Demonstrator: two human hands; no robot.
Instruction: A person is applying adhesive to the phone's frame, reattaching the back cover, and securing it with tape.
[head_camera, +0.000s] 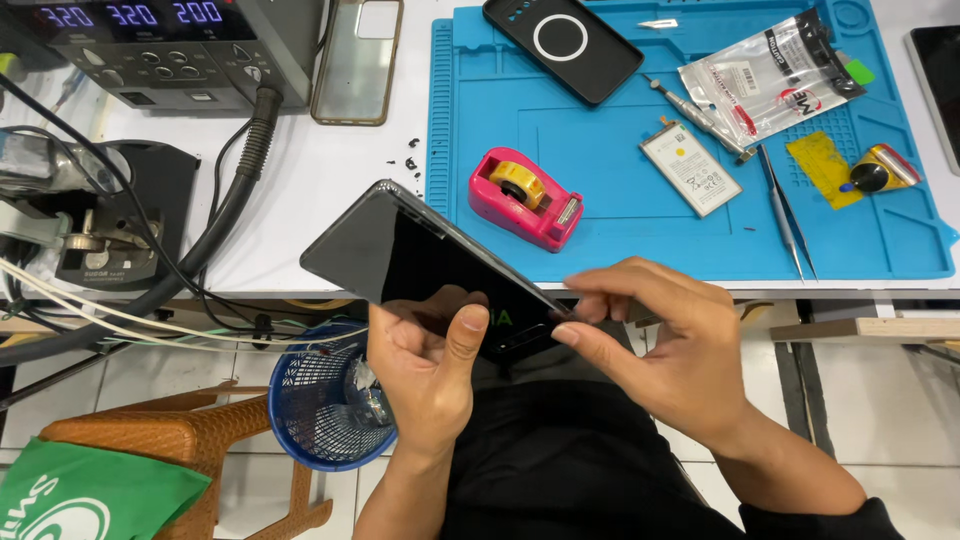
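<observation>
Head view: my left hand (425, 365) has a closed grip on the phone (420, 262), thumb on the glass, held over my lap just off the tabletop (330, 170) edge. My right hand (655, 335) pinches at its lower edge, closed on it too. If I pry too hard the glass could crack, or the phone could slip toward the blue bin (325, 400). On the blue mat (610, 180): pink tape dispenser (525, 195), battery (690, 167), tweezers (788, 215). Tiled floor below.
</observation>
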